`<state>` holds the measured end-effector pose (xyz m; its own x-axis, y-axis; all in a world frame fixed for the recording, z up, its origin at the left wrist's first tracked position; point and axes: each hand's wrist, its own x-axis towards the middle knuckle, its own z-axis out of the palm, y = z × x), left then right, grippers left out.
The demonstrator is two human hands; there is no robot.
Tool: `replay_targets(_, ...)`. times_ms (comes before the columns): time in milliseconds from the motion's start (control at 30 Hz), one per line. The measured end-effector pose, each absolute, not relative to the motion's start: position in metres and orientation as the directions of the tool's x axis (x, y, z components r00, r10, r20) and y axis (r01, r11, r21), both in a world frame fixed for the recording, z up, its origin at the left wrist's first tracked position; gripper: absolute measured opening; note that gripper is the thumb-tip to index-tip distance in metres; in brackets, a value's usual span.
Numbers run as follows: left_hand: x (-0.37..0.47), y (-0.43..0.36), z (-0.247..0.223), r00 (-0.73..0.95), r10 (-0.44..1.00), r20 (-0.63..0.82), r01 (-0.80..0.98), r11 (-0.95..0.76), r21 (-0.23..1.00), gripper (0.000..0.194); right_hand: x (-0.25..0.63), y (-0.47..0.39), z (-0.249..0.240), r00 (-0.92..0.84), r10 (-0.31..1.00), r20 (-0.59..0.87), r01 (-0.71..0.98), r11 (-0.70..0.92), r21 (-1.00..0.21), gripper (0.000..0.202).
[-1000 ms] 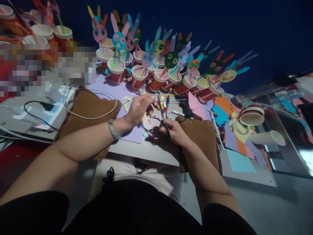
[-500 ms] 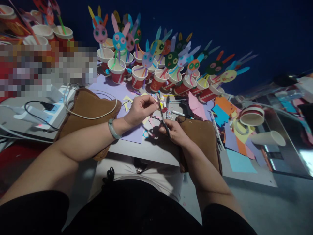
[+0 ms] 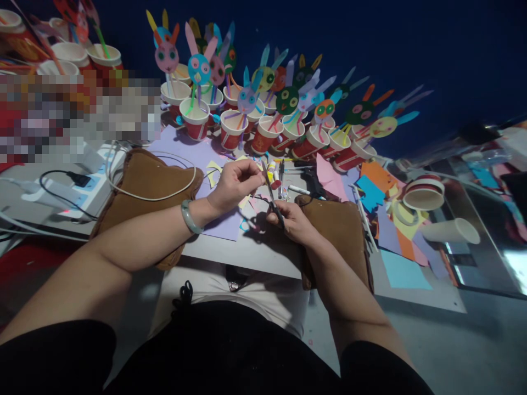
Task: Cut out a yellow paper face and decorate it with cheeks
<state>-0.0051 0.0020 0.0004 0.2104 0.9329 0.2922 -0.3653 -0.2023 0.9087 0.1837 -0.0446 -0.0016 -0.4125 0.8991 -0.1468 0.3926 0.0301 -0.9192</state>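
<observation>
Right hand (image 3: 294, 222) gripping the scissors (image 3: 269, 187), probably stiff, light, best held by those handles (image 3: 280, 216), while the left hand (image 3: 237, 185) pinches its fingertips, on what I can't tell!

1. We see here a working place for handicraft, like a small craft workshop.
2. We notice many red paper cups (image 3: 234, 131), standing close together, with long-eared paper faces (image 3: 198, 69) above them.
3. We find also cut pieces of coloured paper (image 3: 370, 193), scissors (image 3: 270, 192) and, on the table (image 3: 247, 259), a power strip (image 3: 93, 189).
</observation>
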Motion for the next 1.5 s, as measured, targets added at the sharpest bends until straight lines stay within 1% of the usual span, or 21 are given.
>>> replay_targets(333, -0.0056, 0.0022, 0.001, 0.203, 0.933, 0.298, -0.402, -0.198, 0.894, 0.015, 0.1831, -0.0451, 0.0018, -0.41, 0.899, -0.157, 0.393, 0.018, -0.919, 0.054)
replay_targets(433, -0.0056, 0.0034, 0.0011, 0.197, 0.94, 0.278, -0.419, -0.176, 0.891, 0.016, 0.1831, -0.0449, 0.0013, -0.412, 0.897, -0.159, 0.403, 0.023, -0.915, 0.055)
replay_targets(500, -0.0055, 0.0044, 0.0012, 0.191, 0.952, 0.241, -0.422, -0.142, 0.896, 0.02, 0.183, -0.0449, 0.0011, -0.414, 0.897, -0.153, 0.406, 0.031, -0.913, 0.055)
replay_targets(567, -0.0054, 0.005, 0.0017, 0.185, 0.96, 0.209, -0.415, -0.117, 0.902, 0.028, 0.1829, -0.0449, 0.0013, -0.42, 0.896, -0.145, 0.407, 0.044, -0.912, 0.055)
replay_targets(633, -0.0056, 0.0047, 0.0023, 0.183, 0.962, 0.202, -0.404, -0.113, 0.908, 0.035, 0.1829, -0.045, 0.0018, -0.424, 0.895, -0.137, 0.406, 0.053, -0.912, 0.055)
replay_targets(667, -0.0056, 0.0042, 0.0026, 0.186, 0.96, 0.207, -0.397, -0.119, 0.91, 0.036, 0.1829, -0.045, 0.0021, -0.424, 0.896, -0.135, 0.406, 0.054, -0.912, 0.055)
replay_targets(867, -0.0051, 0.0011, 0.0012, 0.183, 0.946, 0.266, -0.38, -0.182, 0.907, 0.021, 0.1828, -0.0448, 0.0019, -0.408, 0.902, -0.141, 0.394, 0.035, -0.918, 0.056)
replay_targets(1100, -0.0051, 0.0009, -0.0003, 0.195, 0.94, 0.279, -0.369, -0.193, 0.909, 0.011, 0.1823, -0.0444, 0.0011, -0.429, 0.894, -0.131, 0.392, 0.054, -0.918, 0.055)
replay_targets(1500, -0.0064, -0.0001, 0.0009, 0.218, 0.931, 0.294, -0.338, -0.21, 0.917, 0.018, 0.1826, -0.0446, 0.0019, -0.421, 0.897, -0.137, 0.39, 0.042, -0.92, 0.055)
